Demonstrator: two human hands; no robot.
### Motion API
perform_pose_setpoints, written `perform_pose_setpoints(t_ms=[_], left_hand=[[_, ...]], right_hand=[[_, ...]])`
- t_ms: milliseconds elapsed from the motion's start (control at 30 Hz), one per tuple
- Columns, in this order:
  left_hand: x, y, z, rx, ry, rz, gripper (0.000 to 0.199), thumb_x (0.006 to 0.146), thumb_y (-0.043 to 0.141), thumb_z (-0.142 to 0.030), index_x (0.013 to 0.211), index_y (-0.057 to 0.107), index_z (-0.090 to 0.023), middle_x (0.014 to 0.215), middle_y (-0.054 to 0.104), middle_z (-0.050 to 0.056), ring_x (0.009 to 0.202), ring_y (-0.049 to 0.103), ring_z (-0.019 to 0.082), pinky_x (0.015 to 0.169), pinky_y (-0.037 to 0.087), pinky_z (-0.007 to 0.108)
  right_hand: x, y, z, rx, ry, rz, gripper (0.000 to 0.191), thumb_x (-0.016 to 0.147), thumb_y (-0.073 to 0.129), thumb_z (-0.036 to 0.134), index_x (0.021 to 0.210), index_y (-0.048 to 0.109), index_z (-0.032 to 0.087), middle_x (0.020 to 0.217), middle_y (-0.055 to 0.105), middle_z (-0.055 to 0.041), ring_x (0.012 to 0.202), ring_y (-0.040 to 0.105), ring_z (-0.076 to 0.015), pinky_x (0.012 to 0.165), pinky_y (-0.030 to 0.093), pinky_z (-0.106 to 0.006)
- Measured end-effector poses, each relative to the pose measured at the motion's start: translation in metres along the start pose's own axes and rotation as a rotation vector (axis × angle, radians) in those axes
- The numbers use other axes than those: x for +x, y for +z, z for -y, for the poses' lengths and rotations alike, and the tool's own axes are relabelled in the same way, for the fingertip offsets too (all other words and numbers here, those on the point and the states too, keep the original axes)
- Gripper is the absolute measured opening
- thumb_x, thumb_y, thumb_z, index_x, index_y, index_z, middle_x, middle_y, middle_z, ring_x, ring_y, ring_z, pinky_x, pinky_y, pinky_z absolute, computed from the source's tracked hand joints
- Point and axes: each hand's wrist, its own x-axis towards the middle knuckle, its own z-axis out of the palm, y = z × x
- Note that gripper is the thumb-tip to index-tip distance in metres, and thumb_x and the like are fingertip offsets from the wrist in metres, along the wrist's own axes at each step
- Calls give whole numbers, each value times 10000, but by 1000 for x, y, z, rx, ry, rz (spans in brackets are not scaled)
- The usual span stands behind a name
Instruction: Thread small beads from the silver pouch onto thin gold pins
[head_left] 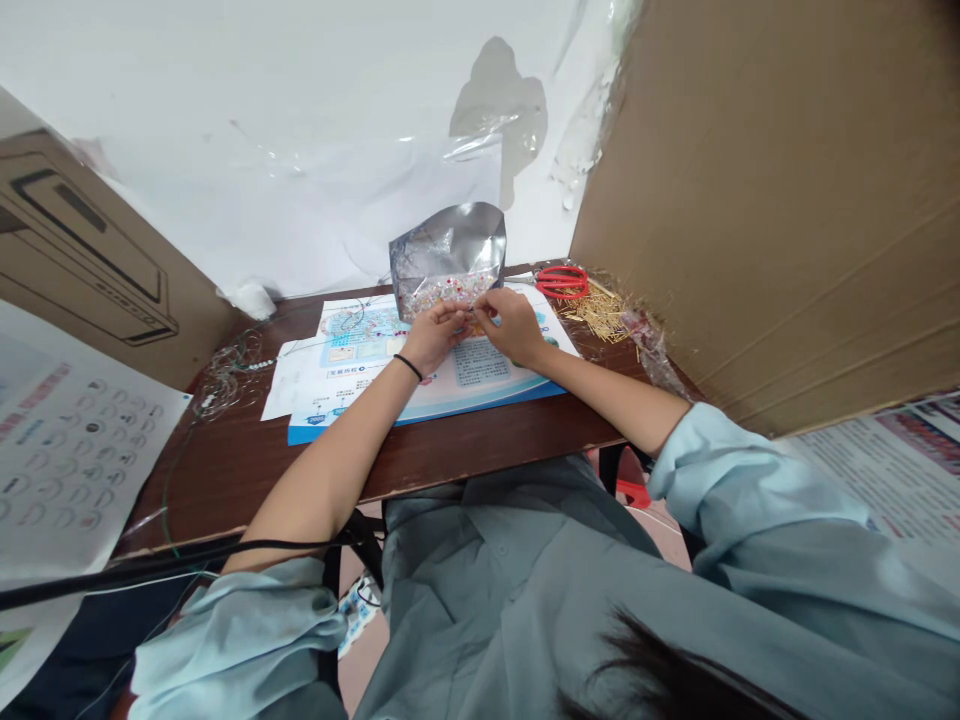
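My left hand [435,337], with a black band on its wrist, is closed in a pinch at the front of an open silvery bag [480,240]. My right hand [512,322] is closed in a pinch too, its fingertips almost meeting the left ones. What lies between the fingertips is too small to make out. Small colourful beads [442,288] fill the lower part of the bag, just behind both hands. Beneath the hands lie printed sheets [480,372] with a blue border.
Red-handled scissors [562,282] and a pile of thin golden sticks [600,312] lie at the right. Tangled clear thread [232,375] with white beads is at the left of the brown table [427,462]. Cardboard [780,200] stands on both sides.
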Motion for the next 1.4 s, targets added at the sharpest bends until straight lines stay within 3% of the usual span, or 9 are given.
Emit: perform_pose_setpoints(t_ms=[1400], left_hand=[[0,1,1,11,6,9,130,787,848,-129,830,730,-162,838,740,25,891,702,141,866,580,283]], right_hand=[[0,4,-4,9,-3,-13,113,957,547,201,882,627,227,898,714,-63,888,594,-230,867,405,-391]])
